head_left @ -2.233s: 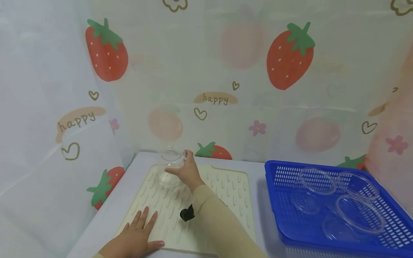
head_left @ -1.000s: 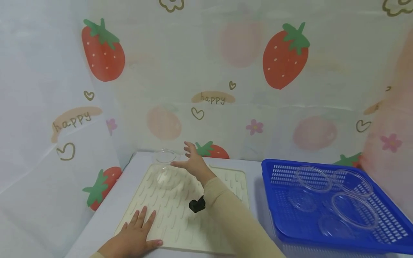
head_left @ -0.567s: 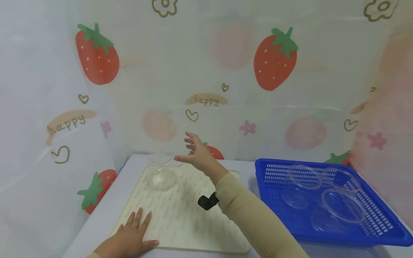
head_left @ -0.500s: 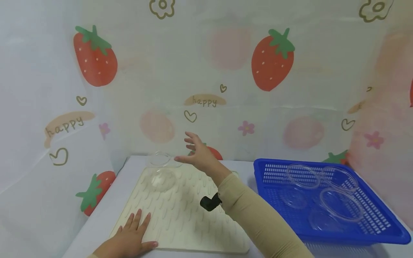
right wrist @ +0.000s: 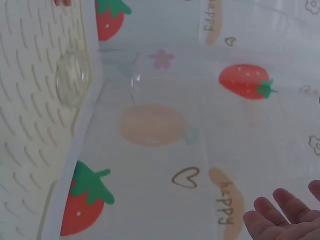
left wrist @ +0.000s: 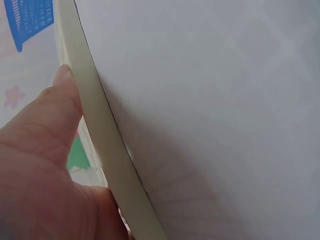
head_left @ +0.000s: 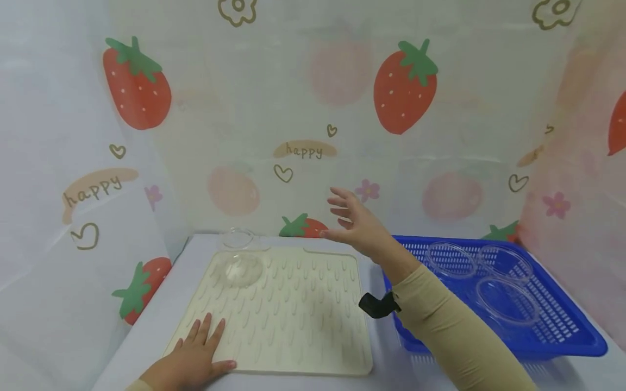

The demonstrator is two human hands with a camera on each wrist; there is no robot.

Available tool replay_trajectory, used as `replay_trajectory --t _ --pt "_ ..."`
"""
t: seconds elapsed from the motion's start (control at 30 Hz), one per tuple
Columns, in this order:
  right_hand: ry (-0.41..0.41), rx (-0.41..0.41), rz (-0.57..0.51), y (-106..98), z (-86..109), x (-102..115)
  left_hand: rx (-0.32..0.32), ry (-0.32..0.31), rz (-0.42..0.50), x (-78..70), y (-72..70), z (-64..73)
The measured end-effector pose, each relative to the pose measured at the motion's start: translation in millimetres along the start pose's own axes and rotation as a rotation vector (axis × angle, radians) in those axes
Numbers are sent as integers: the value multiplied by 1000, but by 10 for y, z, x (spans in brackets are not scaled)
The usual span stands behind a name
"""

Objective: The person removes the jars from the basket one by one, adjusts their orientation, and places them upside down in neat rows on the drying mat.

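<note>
A clear, see-through cup [head_left: 242, 270] stands upright at the back left of a cream ridged mat [head_left: 293, 336], its round rim showing above the mat's far edge. The right wrist view also catches this cup [right wrist: 72, 80]. My left hand [head_left: 193, 353] lies with fingers spread on the mat's front left corner; in the left wrist view its thumb [left wrist: 60, 105] is against the mat's edge. My right hand [head_left: 354, 222] is in the air between mat and basket, fingers loosely extended, holding nothing. Several more clear cups [head_left: 508, 301] sit in the blue basket [head_left: 594, 345].
The blue basket stands right of the mat on a white table [head_left: 381, 347], partly covered by the right forearm. A black wrist mount [head_left: 379, 305] juts from the right sleeve. A strawberry-print sheet [head_left: 303, 98] closes off the back and sides.
My right hand has let go of the clear cup, then risen and moved right toward the basket. The cup stays on the mat. My left hand keeps its place.
</note>
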State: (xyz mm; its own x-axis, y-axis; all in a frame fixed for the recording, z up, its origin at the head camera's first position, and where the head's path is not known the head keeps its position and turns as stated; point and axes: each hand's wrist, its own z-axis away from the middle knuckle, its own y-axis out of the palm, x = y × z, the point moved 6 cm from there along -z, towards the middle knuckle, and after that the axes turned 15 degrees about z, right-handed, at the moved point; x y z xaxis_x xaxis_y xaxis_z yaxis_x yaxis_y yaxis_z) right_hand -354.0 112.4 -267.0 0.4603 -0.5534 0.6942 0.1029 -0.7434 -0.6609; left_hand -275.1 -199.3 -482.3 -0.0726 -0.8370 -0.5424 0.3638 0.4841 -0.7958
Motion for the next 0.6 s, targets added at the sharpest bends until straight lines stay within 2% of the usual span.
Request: replay_trajectory --t 0.27,0.6 --pt "37 -72 56 -485 358 -245 -1 -6 -4 -49 -44 19" --pt "125 -105 84 -853 634 -777 5 -8 -10 -32 4 -11"
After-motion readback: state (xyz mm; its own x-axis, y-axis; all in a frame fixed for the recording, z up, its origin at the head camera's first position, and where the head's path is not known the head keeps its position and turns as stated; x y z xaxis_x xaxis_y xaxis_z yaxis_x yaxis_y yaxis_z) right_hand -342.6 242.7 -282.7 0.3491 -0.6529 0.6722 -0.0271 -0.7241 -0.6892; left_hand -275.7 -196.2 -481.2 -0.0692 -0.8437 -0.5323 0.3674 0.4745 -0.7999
